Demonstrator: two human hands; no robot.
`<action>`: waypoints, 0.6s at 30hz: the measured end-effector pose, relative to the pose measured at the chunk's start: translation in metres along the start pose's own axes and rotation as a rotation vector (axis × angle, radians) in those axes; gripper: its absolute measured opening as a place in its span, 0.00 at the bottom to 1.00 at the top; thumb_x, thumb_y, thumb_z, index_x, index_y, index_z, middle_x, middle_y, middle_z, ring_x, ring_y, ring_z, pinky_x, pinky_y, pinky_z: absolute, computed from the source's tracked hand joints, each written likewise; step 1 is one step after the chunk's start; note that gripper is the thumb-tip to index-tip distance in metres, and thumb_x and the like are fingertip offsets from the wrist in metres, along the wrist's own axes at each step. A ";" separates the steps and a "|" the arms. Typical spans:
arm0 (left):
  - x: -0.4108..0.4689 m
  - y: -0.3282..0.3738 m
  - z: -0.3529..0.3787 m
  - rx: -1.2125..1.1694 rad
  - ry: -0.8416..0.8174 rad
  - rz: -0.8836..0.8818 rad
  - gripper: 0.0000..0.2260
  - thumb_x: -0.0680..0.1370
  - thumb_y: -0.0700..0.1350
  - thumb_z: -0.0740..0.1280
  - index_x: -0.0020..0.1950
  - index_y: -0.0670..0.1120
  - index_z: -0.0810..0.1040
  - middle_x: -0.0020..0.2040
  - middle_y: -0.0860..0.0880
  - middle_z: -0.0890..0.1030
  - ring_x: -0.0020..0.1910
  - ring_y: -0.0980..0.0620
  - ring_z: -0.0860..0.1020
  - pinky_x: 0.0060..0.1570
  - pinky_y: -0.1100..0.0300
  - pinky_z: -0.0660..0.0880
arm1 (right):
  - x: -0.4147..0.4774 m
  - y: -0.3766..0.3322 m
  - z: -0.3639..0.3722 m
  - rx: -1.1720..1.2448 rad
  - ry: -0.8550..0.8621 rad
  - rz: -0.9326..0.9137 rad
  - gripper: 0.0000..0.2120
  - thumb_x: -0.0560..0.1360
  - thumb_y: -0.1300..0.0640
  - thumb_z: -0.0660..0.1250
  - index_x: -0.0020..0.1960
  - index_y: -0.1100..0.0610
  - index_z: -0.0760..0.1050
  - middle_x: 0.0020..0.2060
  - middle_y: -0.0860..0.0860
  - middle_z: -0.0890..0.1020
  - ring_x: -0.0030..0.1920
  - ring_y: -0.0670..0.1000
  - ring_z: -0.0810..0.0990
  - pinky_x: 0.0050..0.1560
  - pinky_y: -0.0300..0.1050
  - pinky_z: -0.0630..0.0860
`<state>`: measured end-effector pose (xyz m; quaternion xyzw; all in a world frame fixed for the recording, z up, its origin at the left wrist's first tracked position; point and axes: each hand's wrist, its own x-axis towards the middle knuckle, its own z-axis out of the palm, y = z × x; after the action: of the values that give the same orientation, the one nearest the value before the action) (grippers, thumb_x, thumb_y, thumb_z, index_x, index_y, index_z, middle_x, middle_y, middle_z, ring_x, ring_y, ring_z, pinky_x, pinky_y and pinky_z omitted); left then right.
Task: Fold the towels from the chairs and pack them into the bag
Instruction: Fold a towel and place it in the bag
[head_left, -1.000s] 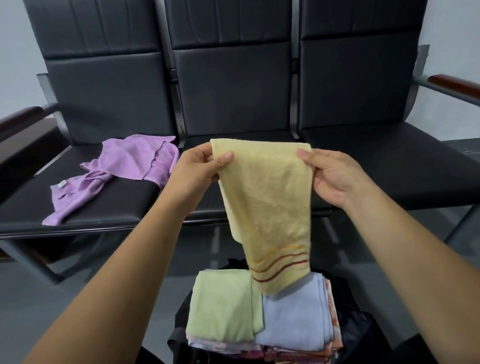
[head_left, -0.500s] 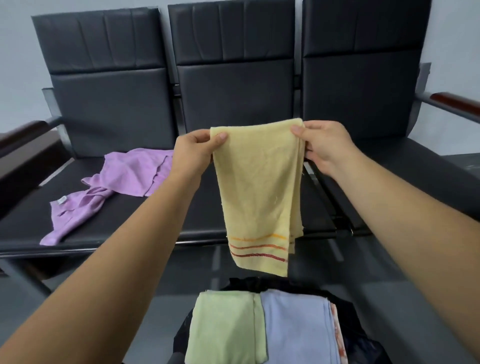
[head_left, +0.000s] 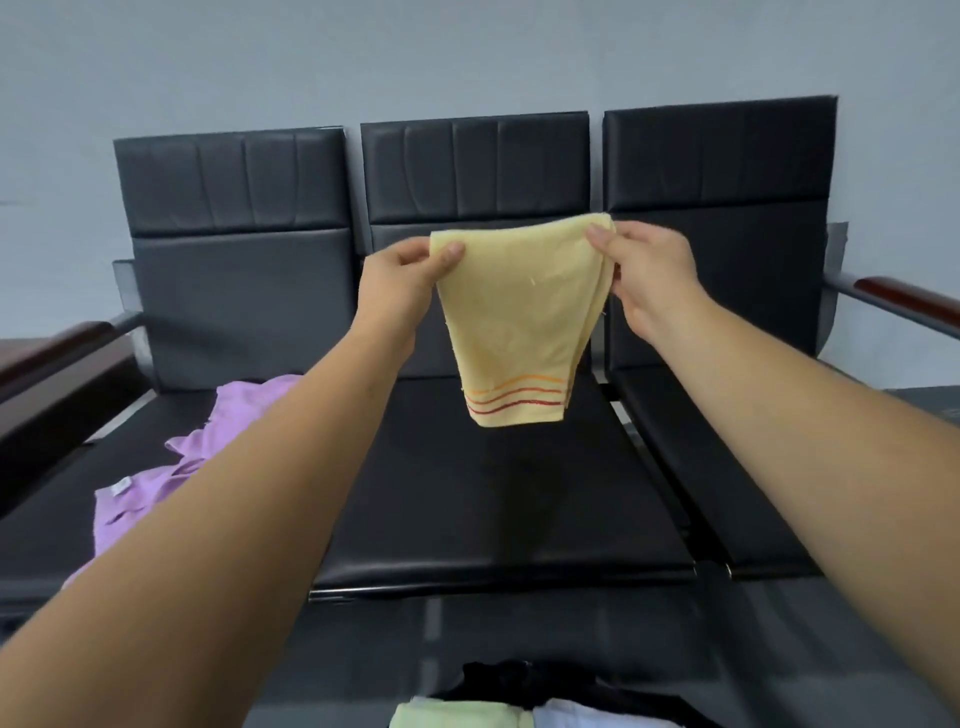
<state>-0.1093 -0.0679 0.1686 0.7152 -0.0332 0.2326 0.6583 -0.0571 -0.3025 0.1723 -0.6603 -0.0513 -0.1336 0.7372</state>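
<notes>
Both arms reach forward at frame centre; the left hand (head_left: 400, 280) and right hand (head_left: 647, 273) pinch the top corners of a soft, folded yellow towel (head_left: 519, 317).

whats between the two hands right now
The folded yellow towel: its top edge spans from the left hand to the right hand, each pinching a corner. Head view shows it.

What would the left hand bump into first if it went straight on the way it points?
Probably the middle chair's backrest, behind the yellow towel that the left hand pinches, though depth is unclear.
</notes>
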 end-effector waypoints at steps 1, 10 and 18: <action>-0.009 -0.011 -0.002 0.030 -0.018 0.007 0.06 0.76 0.47 0.75 0.51 0.48 0.86 0.47 0.55 0.87 0.49 0.61 0.83 0.50 0.68 0.74 | -0.006 0.013 -0.005 -0.034 -0.016 -0.002 0.12 0.77 0.57 0.74 0.59 0.58 0.83 0.51 0.51 0.87 0.55 0.50 0.85 0.62 0.52 0.80; -0.113 -0.144 -0.025 0.194 -0.139 -0.176 0.17 0.73 0.47 0.78 0.36 0.48 0.71 0.30 0.54 0.72 0.28 0.60 0.67 0.30 0.66 0.64 | -0.110 0.157 -0.053 -0.162 -0.118 0.243 0.04 0.76 0.56 0.74 0.46 0.56 0.86 0.48 0.53 0.88 0.56 0.57 0.84 0.67 0.59 0.76; -0.127 -0.186 -0.036 0.107 -0.371 -0.538 0.12 0.77 0.39 0.74 0.56 0.37 0.78 0.44 0.43 0.80 0.42 0.50 0.83 0.42 0.56 0.82 | -0.121 0.189 -0.062 -0.284 -0.319 0.588 0.13 0.79 0.58 0.72 0.55 0.68 0.81 0.50 0.57 0.87 0.53 0.57 0.86 0.54 0.55 0.83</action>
<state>-0.1670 -0.0417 -0.0504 0.7620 0.0500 -0.0823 0.6404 -0.1296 -0.3308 -0.0472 -0.7551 0.0456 0.1829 0.6279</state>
